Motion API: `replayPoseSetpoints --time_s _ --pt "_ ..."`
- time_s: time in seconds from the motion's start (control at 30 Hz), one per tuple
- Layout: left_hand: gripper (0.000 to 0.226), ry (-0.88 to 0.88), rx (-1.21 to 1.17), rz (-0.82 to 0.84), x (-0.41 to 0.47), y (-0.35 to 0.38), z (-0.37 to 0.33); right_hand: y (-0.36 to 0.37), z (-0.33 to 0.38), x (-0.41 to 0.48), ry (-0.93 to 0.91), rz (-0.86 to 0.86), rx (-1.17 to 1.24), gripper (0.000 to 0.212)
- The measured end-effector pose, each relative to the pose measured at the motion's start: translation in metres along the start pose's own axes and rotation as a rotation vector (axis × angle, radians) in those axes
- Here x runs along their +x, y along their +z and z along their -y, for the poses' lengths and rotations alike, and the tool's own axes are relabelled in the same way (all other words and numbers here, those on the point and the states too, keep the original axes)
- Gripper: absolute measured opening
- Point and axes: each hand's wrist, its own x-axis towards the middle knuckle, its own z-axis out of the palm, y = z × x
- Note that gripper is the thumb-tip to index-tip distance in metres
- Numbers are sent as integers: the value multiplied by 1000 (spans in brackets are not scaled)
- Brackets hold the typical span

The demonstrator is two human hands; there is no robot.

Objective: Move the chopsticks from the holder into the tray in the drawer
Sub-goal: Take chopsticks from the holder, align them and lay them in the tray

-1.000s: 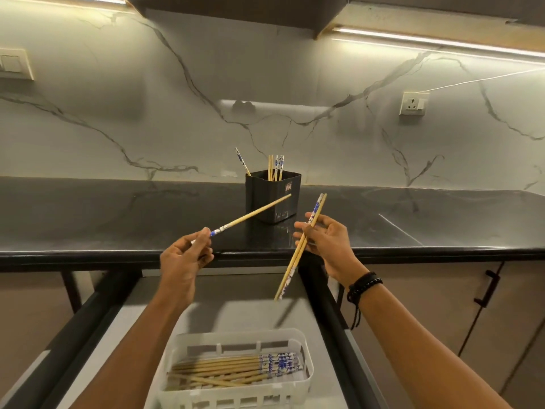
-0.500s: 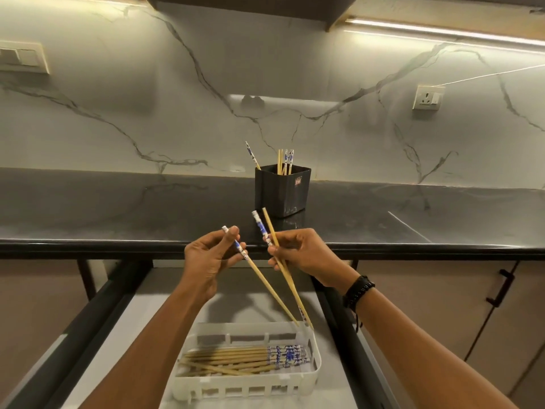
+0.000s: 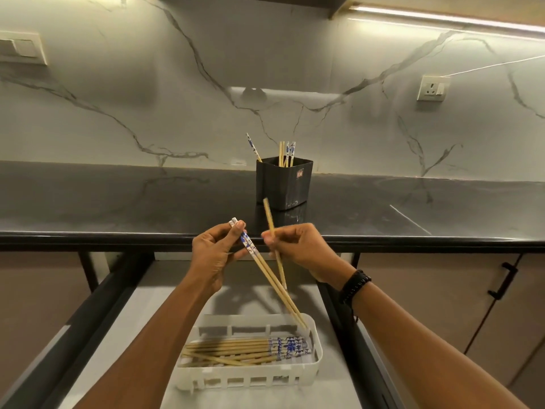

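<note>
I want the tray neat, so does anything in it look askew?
Yes. In the white slotted plastic tray, most of the bamboo chopsticks with blue-patterned ends lie parallel, but a few plain ends at the lower left cross the stack at a slant.

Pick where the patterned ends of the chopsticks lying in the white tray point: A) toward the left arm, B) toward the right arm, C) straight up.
B: in the white tray the chopsticks lie flat with their blue-patterned ends on the right arm's side.

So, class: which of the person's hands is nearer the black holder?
Right. The right hand is just below-front of the holder; the left hand is further left.
</note>
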Motion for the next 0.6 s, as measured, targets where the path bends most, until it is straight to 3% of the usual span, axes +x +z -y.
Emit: replayPoseSetpoints --time_s 0.13,0.27,0.5,0.6 --pt "10 -24 -42 -81 3 -4 -1 -12 -1 6 130 -288 383 12" --pt "9 -75 -69 -111 4 -4 1 -20 -9 8 203 -416 633 13" --pt "8 -85 -105 -141 6 -11 4 -17 -8 8 217 -462 911 17" --pt "8 -113 -155 -167 8 -13 4 -12 -10 8 227 -385 944 19"
